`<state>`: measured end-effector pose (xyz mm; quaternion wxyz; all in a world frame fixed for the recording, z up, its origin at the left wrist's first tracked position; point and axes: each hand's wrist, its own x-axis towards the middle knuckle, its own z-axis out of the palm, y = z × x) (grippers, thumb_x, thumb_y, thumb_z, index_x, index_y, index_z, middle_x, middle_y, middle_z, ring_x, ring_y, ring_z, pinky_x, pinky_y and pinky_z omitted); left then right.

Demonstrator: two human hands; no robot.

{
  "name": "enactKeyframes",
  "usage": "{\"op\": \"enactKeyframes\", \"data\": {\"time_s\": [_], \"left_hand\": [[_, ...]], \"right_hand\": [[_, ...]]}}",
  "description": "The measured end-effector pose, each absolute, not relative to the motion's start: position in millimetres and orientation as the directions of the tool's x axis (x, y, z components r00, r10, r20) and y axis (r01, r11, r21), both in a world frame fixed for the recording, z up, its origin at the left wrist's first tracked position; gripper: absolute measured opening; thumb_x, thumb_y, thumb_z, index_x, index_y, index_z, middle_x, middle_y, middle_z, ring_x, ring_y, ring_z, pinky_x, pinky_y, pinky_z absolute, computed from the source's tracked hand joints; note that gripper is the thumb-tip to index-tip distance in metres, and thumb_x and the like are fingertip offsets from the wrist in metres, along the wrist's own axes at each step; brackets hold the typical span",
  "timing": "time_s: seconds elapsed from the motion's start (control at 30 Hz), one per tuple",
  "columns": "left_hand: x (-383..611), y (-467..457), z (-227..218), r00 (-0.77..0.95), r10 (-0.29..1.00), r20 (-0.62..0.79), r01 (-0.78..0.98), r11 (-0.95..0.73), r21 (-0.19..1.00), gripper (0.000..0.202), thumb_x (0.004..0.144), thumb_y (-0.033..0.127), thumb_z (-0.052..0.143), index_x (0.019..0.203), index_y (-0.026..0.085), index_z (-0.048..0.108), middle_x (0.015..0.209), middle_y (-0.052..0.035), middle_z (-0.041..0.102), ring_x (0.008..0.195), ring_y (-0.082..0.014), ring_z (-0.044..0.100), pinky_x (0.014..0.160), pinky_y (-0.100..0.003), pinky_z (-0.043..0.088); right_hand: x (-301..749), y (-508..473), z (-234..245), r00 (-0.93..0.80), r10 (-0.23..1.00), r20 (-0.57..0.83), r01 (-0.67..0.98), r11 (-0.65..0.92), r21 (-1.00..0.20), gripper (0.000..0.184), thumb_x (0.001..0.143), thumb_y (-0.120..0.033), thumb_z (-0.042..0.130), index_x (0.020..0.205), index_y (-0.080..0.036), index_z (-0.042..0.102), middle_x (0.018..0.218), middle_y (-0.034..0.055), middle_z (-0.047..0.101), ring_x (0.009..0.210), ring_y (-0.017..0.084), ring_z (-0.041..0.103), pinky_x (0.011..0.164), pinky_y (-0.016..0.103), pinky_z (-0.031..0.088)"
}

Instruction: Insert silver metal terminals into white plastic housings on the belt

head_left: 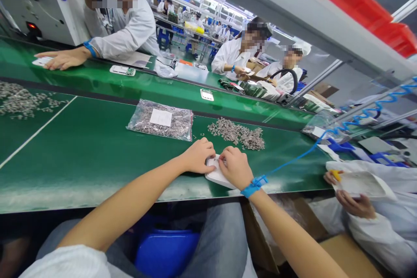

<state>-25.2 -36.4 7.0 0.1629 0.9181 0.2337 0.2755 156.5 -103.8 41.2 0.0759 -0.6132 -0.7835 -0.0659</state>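
A white plastic casing (pixel 217 176) with rounded corners rests on the green work surface near its front edge. My left hand (pixel 200 155) grips its left side, thumb on top and fingers curled over the far edge. Bent over the casing's upper face is my right hand (pixel 237 167), fingers pinched together and wearing a blue wrist strap. Whatever its fingertips hold is hidden or too small to name. Just beyond lies a loose pile of small metal pieces (pixel 241 134). Left of that pile is a clear plastic bag (pixel 161 120) full of similar pieces, with a white label.
A green belt (pixel 169 89) runs behind, carrying white casings (pixel 206 94). A blue coiled cord (pixel 296 156) stretches right from my strap. Co-workers sit opposite; at right, a person's hands (pixel 355 202) hold a white tray. Another metal heap (pixel 19 99) lies far left.
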Motion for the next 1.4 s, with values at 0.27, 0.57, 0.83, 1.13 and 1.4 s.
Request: {"op": "enactKeyframes", "data": {"time_s": [0.27, 0.57, 0.83, 1.13, 1.4], "left_hand": [[-22.7, -42.0, 13.3, 0.732, 0.582, 0.353, 0.410, -0.791, 0.454, 0.035, 0.071, 0.039, 0.073, 0.095, 0.017, 0.060, 0.093, -0.0052, 0.056, 0.093, -0.0233, 0.045, 0.080, -0.036, 0.039], [-11.7, -48.7, -1.0, 0.658, 0.681, 0.321, 0.430, -0.690, 0.582, 0.018, 0.077, 0.027, 0.068, 0.094, 0.019, 0.065, 0.100, -0.0042, 0.057, 0.101, -0.0237, 0.043, 0.088, -0.040, 0.036], [-6.3, -48.5, -0.9, 0.584, 0.750, 0.312, 0.468, -0.624, 0.626, 0.006, 0.079, 0.024, 0.069, 0.079, 0.019, 0.066, 0.090, -0.0015, 0.062, 0.097, -0.0215, 0.045, 0.084, -0.040, 0.033], [-2.6, -53.3, 2.2, 0.547, 0.790, 0.276, 0.503, -0.574, 0.646, 0.010, 0.077, 0.024, 0.070, 0.076, 0.018, 0.062, 0.088, -0.0007, 0.061, 0.097, -0.0211, 0.046, 0.081, -0.038, 0.032], [-0.9, -53.1, 4.9, 0.545, 0.805, 0.233, 0.511, -0.539, 0.669, 0.011, 0.075, 0.023, 0.072, 0.076, 0.019, 0.062, 0.089, -0.0004, 0.061, 0.098, -0.0211, 0.046, 0.082, -0.038, 0.031]], "right_hand": [[174.5, -87.4, 44.0, -0.221, 0.970, 0.098, 0.926, 0.240, -0.292, 0.022, 0.077, -0.010, 0.074, 0.079, -0.020, 0.055, 0.075, -0.0018, 0.060, 0.074, 0.018, 0.054, 0.066, 0.028, 0.035], [188.5, -130.2, 33.4, -0.439, 0.818, 0.372, 0.820, 0.534, -0.206, 0.010, 0.094, -0.016, 0.054, 0.097, -0.020, 0.063, 0.097, 0.0061, 0.069, 0.094, 0.024, 0.058, 0.078, 0.036, 0.042], [185.4, -137.0, 26.5, -0.452, 0.765, 0.458, 0.805, 0.572, -0.160, 0.015, 0.097, -0.015, 0.054, 0.099, -0.019, 0.068, 0.103, 0.0046, 0.073, 0.099, 0.022, 0.060, 0.081, 0.036, 0.042], [185.1, -137.0, 27.4, -0.478, 0.741, 0.471, 0.805, 0.584, -0.102, 0.019, 0.098, -0.016, 0.053, 0.101, -0.021, 0.071, 0.104, 0.0046, 0.073, 0.099, 0.022, 0.062, 0.081, 0.037, 0.043], [185.0, -136.5, 28.0, -0.499, 0.718, 0.486, 0.796, 0.602, -0.071, 0.021, 0.097, -0.013, 0.052, 0.102, -0.021, 0.071, 0.105, 0.0038, 0.074, 0.098, 0.022, 0.062, 0.080, 0.037, 0.043]]}}
